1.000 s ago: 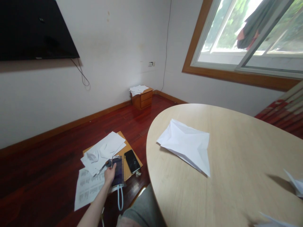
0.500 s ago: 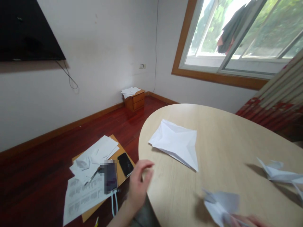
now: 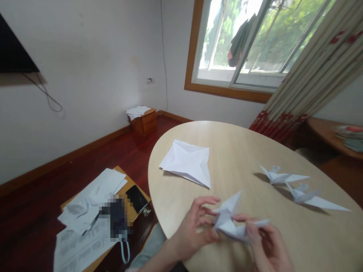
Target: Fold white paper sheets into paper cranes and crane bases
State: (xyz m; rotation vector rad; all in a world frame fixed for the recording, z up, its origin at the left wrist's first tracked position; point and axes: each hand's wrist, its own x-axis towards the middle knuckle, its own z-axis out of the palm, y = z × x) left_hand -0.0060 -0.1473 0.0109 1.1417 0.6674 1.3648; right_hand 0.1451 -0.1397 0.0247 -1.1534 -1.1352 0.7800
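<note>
A folded white paper crane [image 3: 227,221] is held between my two hands above the near part of the round table [image 3: 227,147]. My left hand [image 3: 195,224] pinches its left side, thumb below and fingers above. My right hand [image 3: 263,241] grips its right end between thumb and fingers, with a pointed tip sticking out past them. To the right on the table stand two more paper cranes, one behind [image 3: 280,177] and one in front [image 3: 309,198]. Creased square sheets of white paper [image 3: 188,160] lie stacked at the table's left.
Lower left, a small wooden stand [image 3: 124,177] bears loose papers [image 3: 93,196], a printed sheet [image 3: 82,245] and a black phone [image 3: 136,198]. A drawer cabinet [image 3: 144,121] with papers stands in the corner. Curtains [image 3: 300,83] hang beside the window.
My left hand has moved from beside the table edge to the paper crane in my right hand and now holds it too. The view has turned right, showing both standing cranes.
</note>
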